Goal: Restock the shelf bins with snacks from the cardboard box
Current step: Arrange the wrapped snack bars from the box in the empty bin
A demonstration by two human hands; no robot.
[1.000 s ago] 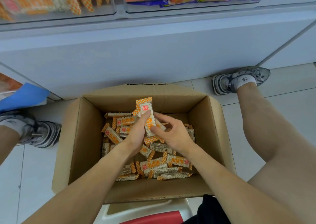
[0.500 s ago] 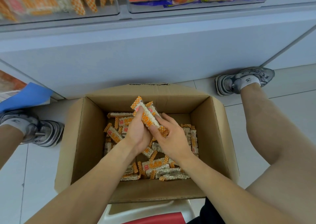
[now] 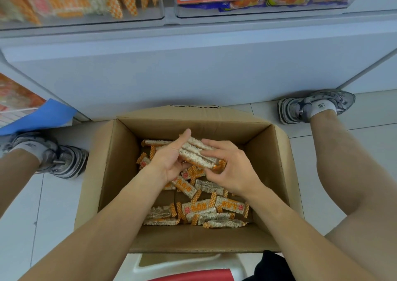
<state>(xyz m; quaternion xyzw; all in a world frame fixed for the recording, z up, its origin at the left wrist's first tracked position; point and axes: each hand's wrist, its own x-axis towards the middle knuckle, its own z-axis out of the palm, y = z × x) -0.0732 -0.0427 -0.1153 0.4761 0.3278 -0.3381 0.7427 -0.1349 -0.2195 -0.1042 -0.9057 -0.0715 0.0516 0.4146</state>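
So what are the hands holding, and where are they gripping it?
A small stack of snack bars over the box: left hand grips its left end, right hand its right end.

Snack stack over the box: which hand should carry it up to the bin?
Probably left. The left hand cups the snack stack from beneath; the right hand only steadies its orange end.

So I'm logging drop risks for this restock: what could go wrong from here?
The left hand and right hand grip a loose stack of snack bars over the cardboard box; one could slip out on lifting. The matching shelf bin already looks full, so bars may spill.
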